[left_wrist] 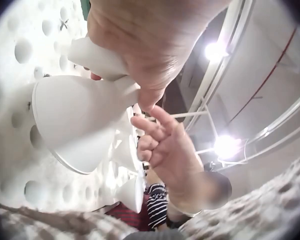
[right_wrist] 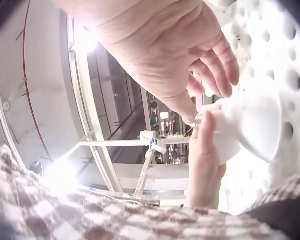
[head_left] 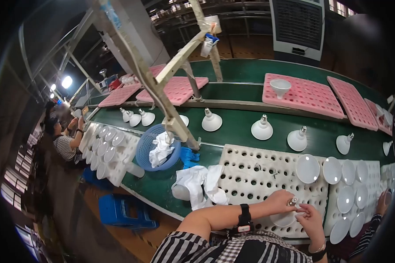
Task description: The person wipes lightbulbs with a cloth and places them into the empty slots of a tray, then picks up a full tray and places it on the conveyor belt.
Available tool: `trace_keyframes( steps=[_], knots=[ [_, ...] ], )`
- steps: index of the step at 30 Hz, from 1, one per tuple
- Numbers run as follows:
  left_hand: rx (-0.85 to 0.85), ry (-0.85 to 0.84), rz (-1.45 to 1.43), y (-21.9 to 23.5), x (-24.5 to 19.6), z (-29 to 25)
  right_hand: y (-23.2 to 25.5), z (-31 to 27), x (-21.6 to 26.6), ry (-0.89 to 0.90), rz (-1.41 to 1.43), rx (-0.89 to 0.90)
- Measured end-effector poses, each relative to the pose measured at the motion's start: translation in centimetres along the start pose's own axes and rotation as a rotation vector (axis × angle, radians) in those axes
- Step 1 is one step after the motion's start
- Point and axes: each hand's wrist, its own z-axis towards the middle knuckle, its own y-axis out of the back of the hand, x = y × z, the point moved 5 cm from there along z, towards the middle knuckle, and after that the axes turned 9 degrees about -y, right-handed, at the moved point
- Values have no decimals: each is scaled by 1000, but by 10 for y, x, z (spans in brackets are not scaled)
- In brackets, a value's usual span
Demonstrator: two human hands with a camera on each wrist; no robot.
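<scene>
A white reflector bulb (head_left: 283, 219) lies tilted low over the near side of the foam tray, its wide bowl (left_wrist: 75, 120) plain in the left wrist view. My left hand (head_left: 280, 202) grips it by the neck, thumb up near the metal screw base (head_left: 292, 201). From the other side my right hand (head_left: 310, 221) reaches in, thumb and forefinger pinching at the screw base, the other fingers loosely bent. Another white tapered shape (left_wrist: 97, 56) shows under my left palm. The white foam tray (head_left: 267, 164) has rows of round holes.
Finished-looking white bulbs (head_left: 308, 168) stand face up in trays to the right, beside a neighbour's hand (head_left: 384, 201). White cloths (head_left: 197, 182), a blue basket (head_left: 145, 151) and a blue glove (head_left: 189, 158) lie left. Several bulbs (head_left: 262, 128) line the green belt (head_left: 237, 122); a wooden post (head_left: 162, 96) rises at its edge.
</scene>
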Motion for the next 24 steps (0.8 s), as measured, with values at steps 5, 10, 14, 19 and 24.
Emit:
trace_keyframes(
  steps=[5, 10, 14, 19, 24],
  knots=[
    [-293, 105, -427, 40, -9, 5, 24, 7, -10, 105, 445, 84],
    [-453, 10, -995, 32, -28, 11, 19, 15, -46, 58, 891, 417],
    [-402, -47, -916, 38, -36, 9, -2, 4, 7, 164, 932, 476],
    [-383, 61, -618, 24, 5, -14, 19, 11, -8, 244, 866, 381],
    [-68, -45, 464, 0, 51, -88, 56, 4, -43, 23, 1122, 74]
  ],
)
